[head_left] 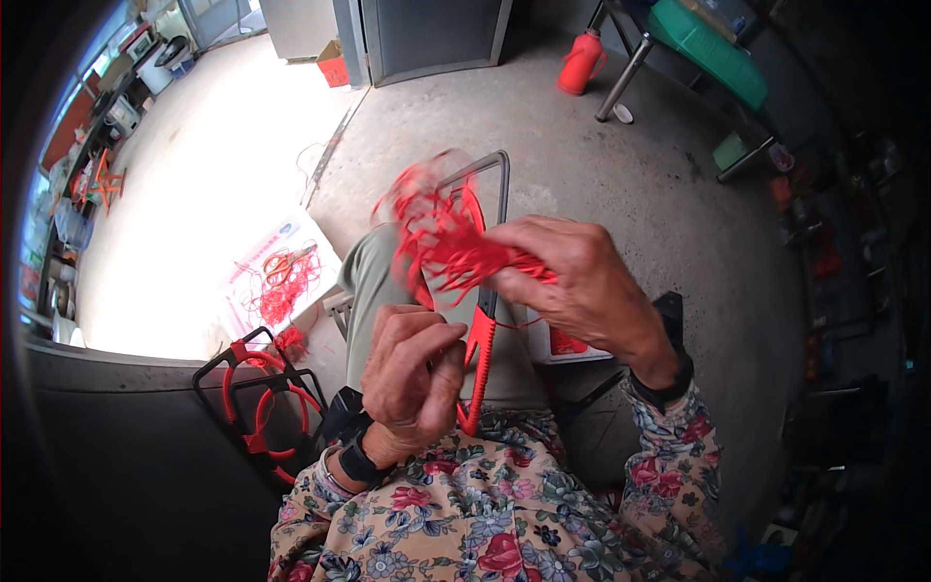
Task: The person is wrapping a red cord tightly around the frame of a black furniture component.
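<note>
My right hand (577, 276) grips a loose bundle of thin red cords (441, 238), whose far ends are smeared by motion. Below it, my left hand (412, 373) is closed, thumb against curled fingers; whatever it pinches is hidden. Between my hands a dark metal frame (503, 189) stands over my lap. Its lower side is wrapped in red cord (477, 364), close to my left fingers. A thin red strand runs from that wrapped side toward my right hand.
At the left, a white board (238, 315) bears tangled red cords and orange-handled scissors (278, 264). Nearer stands another black frame with red rings (260, 417). A white box (582, 355) with red contents sits by my right knee. Farther off are a red thermos (582, 63) and a metal-legged table (626, 78).
</note>
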The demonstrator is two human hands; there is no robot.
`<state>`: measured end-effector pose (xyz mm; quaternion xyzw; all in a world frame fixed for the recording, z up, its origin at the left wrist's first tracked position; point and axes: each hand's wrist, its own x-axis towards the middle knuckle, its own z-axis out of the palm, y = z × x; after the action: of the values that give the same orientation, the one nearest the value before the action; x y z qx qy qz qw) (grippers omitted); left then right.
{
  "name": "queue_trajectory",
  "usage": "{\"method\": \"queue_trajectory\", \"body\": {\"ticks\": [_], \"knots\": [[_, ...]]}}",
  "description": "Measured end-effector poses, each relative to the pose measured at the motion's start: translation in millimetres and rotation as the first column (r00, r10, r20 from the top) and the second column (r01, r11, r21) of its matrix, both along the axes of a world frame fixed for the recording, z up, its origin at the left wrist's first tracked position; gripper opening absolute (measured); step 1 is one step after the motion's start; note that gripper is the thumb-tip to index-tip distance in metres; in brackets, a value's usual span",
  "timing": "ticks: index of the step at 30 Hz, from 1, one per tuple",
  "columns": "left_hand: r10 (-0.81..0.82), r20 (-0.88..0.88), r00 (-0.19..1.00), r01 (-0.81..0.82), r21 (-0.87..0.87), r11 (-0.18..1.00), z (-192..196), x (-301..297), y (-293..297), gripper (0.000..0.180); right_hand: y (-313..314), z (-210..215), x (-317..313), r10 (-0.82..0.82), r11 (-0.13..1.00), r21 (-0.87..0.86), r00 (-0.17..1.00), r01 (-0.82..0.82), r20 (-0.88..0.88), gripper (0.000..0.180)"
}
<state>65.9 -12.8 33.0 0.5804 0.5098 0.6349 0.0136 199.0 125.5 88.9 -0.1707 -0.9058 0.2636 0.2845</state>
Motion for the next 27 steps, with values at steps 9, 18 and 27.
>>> {"method": "queue_trajectory", "body": {"ticks": [9,18,27], "knots": [[0.203,-0.054,0.978,-0.208,-0.102,0.973,-18,-6,14,0.032,8,-16,-16,-0.062,0.968,0.249,0.918,-0.042,0.393,0.022],[0.028,0.882,0.471,0.503,-0.295,0.812,-80,9,14,0.028,23,-25,23,-0.329,0.47,-0.868,0.881,-0.16,-0.34,0.031],[-0.061,0.998,-0.017,0.844,0.047,0.535,-80,-3,35,0.026,5,-55,171,-0.623,0.39,-0.703,0.392,-0.594,-0.677,0.031]]}}
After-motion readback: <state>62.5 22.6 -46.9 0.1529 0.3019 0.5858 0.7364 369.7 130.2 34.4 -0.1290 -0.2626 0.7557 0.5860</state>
